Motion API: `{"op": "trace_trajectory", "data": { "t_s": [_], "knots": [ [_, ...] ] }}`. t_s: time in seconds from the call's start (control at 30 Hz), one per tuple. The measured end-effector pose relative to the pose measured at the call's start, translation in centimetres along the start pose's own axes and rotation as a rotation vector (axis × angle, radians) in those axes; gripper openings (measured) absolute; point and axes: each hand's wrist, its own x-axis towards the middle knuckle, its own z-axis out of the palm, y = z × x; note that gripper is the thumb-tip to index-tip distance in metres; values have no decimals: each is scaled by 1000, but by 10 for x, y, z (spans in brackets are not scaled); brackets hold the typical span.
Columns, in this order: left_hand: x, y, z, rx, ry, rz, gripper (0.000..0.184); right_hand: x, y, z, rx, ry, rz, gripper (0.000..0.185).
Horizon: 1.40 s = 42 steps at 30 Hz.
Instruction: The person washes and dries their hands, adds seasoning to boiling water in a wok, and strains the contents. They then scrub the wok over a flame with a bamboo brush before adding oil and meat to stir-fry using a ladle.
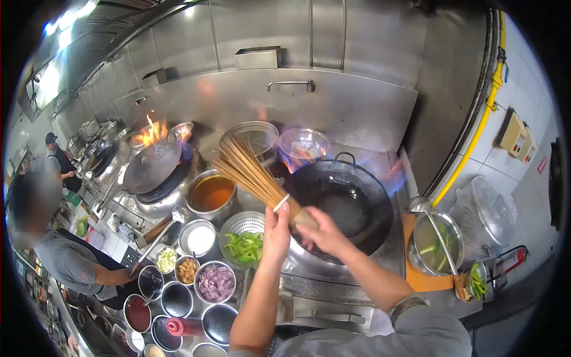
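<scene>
Gripping a bamboo brush (253, 172) two-handed, in front of the left side of a black wok (357, 223).
Closed around it near the white band (281, 203) with the left hand (276, 231), and around the handle end (305, 219) with the right hand (323, 233); pointing the tips (232, 152) far left, with sliced green vegetables (244, 246) in a colander (244, 222) on the left and a ladle (420, 204) across a metal pot (459, 235) on the right.
</scene>
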Motion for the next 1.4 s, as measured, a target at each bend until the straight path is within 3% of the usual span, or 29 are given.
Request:
{"op": "trace_trajectory", "data": {
  "t_s": [0.03, 0.07, 0.1, 0.17, 0.23, 0.3, 0.37, 0.5, 0.6, 0.7, 0.83, 0.87, 0.9, 0.97, 1.03, 1.1, 1.17, 1.23, 1.27, 1.37, 1.4],
  "knots": [
    [5, -9, -14, 132, -57, 20, 54, 14, -9, -4, -232, 104, -36, 59],
    [2, -6, -23, 308, 19, -5, 76, 39, -7, -15, -638, 271, -469, 58],
    [-7, 10, -33, 342, 23, -62, 81, 70, -5, -29, -740, 273, -372, 59],
    [-33, 33, -58, 288, 29, -30, 78, 130, 2, -54, -1222, 357, -457, 54],
    [-73, 41, -85, 327, 64, 0, 72, 196, 24, -80, -1429, 275, -364, 49],
    [-119, 37, -117, 390, 57, -18, 63, 245, 52, -107, -1500, 229, -439, 47],
    [-170, 24, -149, 412, 117, -111, 56, 269, 26, -98, -950, 230, 414, 43],
    [-247, 15, -192, 325, 330, -257, 37, 276, 57, -94, -207, 361, 352, 40],
    [-269, 20, -201, 328, 474, -288, 32, 271, 79, -103, 378, 451, 273, 38],
    [-264, 33, -194, 274, 477, -202, 30, 266, 79, -105, 347, 492, 299, 37],
    [-244, 46, -181, 435, 375, -162, 25, 255, 63, -126, 284, 558, 313, 36],
    [-237, 47, -176, 455, 335, -152, 24, 250, 66, -130, 836, 434, 351, 42],
    [-227, 48, -169, 475, 291, -136, 23, 238, 75, -130, 1113, 362, 296, 45],
    [-209, 47, -145, 352, 207, -163, 23, 177, 26, -102, 1377, 229, 201, 41],
    [-186, 35, -128, 493, 79, -61, 31, 123, 4, -81, 1195, 162, 3, 36],
    [-157, 51, -87, 420, -33, -45, 29, 67, -18, -59, 714, 179, -224, 41],
    [-122, 60, -53, 513, -190, 34, 33, 23, -26, -58, 487, 117, -214, 56],
    [-88, 63, -5, 307, -245, 101, 43, -13, -31, -51, 273, 175, -303, 60],
    [-74, 70, 18, 221, -282, 86, 46, -26, -31, -47, 310, 229, -297, 60],
    [-53, 65, 77, 65, -341, 86, 52, -59, -31, -56, -202, 395, -342, 64],
    [-49, 61, 92, 32, -350, 94, 53, -72, -38, -52, -245, 457, -265, 66]
  ]
}}
